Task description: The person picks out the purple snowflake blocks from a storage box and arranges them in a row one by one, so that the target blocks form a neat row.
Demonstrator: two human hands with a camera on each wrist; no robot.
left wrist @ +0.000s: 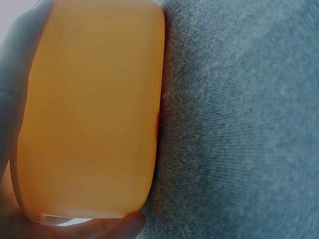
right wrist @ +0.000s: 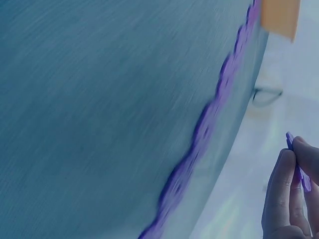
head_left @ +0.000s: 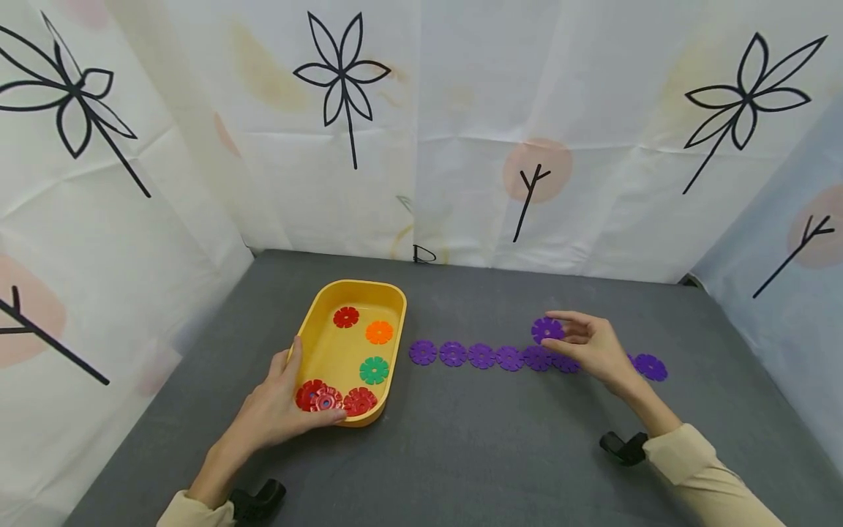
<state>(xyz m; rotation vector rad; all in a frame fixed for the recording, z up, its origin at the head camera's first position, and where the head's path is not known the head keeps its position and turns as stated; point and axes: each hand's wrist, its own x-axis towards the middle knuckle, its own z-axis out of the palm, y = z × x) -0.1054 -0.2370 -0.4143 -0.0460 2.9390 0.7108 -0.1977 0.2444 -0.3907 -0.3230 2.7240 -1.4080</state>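
Note:
My right hand [head_left: 593, 348] pinches a purple flower-shaped disc [head_left: 546, 330] between thumb and fingertips, raised over a row of similar purple discs [head_left: 481, 356]. In the right wrist view the held disc [right wrist: 305, 182] appears edge-on, apart from the row. My left hand [head_left: 276, 402] grips the near left corner of a yellow tray [head_left: 399, 301], thumb along the near rim and fingers on the left side. In the tray lie an orange disc [head_left: 379, 332], a green disc [head_left: 374, 370] and several red discs [head_left: 345, 317]. The tray wall [left wrist: 94, 109] fills much of the left wrist view.
The purple row runs across the grey tabletop [head_left: 461, 454] from the tray's right side, partly hidden by my right hand, to an end disc [head_left: 650, 367]. Printed white cloth [head_left: 461, 183] stands behind the table and along both sides. Black straps show at both wrists.

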